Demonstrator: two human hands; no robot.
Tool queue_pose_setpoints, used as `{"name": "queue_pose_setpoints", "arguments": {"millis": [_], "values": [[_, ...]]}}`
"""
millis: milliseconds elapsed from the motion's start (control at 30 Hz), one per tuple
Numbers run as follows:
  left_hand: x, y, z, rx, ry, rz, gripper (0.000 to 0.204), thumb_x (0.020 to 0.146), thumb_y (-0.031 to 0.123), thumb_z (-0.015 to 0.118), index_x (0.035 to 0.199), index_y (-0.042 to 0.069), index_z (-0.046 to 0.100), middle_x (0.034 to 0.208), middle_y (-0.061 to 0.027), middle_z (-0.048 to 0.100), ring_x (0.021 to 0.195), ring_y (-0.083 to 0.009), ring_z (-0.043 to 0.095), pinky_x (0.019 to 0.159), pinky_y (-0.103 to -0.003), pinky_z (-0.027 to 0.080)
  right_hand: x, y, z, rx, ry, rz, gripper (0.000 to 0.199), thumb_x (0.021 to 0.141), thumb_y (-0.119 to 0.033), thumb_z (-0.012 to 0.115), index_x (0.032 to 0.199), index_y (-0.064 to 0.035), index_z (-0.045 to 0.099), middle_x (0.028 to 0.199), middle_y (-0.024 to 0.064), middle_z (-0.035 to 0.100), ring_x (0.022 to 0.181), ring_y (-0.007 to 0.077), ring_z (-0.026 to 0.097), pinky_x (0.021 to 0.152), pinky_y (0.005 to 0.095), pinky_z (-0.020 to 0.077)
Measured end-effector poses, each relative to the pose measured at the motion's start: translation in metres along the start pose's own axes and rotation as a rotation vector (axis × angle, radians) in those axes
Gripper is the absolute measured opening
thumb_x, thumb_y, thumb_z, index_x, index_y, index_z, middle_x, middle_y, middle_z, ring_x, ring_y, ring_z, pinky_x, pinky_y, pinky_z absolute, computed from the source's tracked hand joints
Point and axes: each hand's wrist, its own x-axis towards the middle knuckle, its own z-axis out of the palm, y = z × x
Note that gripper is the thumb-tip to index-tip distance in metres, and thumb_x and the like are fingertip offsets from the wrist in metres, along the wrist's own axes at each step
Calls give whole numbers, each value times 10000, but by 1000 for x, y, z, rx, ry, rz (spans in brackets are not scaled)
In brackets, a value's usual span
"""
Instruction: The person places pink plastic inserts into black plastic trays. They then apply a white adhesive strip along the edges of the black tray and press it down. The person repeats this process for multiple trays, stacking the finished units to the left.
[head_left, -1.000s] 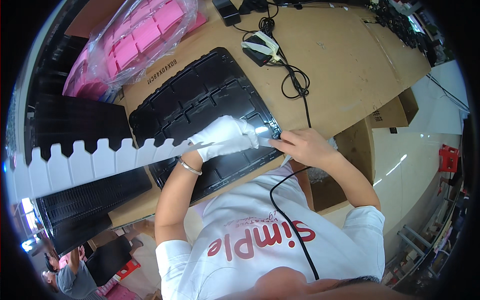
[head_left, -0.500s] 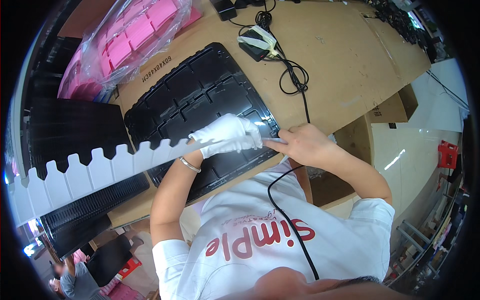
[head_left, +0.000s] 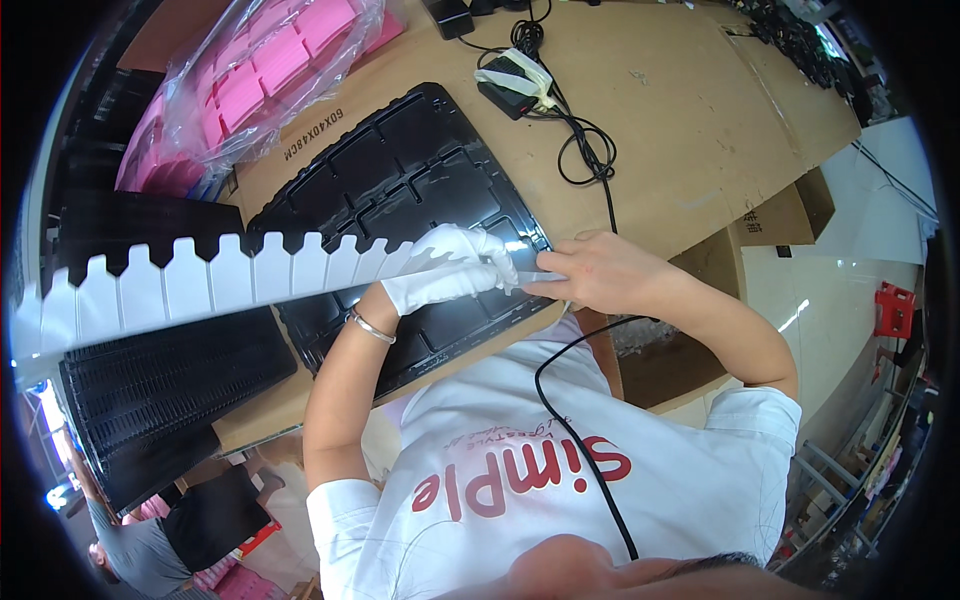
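A long pale grey strip with a notched upper edge [head_left: 190, 288] stretches from the far left to the space between my hands. My left hand [head_left: 452, 268], in a white glove and with a bangle at the wrist, is closed round the strip near its right end. Bare, my right hand [head_left: 610, 272] pinches the tip of that end between thumb and fingers. Both hands are above the lower right part of a black plastic tray [head_left: 350, 185] with moulded ridges, which lies on cardboard. Part of the tray is hidden by the strip and my left arm.
Pink foam pieces in a clear bag [head_left: 265, 75] lie at the far left. Black stacked trays [head_left: 170, 390] stand at the left. A taped black adapter [head_left: 508, 92] with coiled cable rests on the cardboard [head_left: 690, 110]. An open carton [head_left: 680, 350] is at right. Another person [head_left: 150, 540] is at lower left.
The strip has swung to a flatter angle, its middle part rising. My right hand has shifted slightly up, and the left hand slightly left. The other person has moved in the background.
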Motion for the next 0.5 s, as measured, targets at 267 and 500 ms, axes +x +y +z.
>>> {"name": "queue_pose_setpoints", "arguments": {"millis": [267,500], "values": [[0,2,4,40,35,-54,157,797,77,597,889,48,721,864,-56,716,791,-130,648,717,-263,510,22,7,34,464,208,410,124,831,-118,614,911,-67,693,853,102,618,798,318,633,718,419,521],[-2,-5,5,182,73,-63,187,822,254,614,898,140,742,905,-44,709,858,-195,658,765,-309,494,20,7,26,643,223,369,120,808,-80,603,895,-67,686,876,108,627,802,324,628,716,405,516]]}}
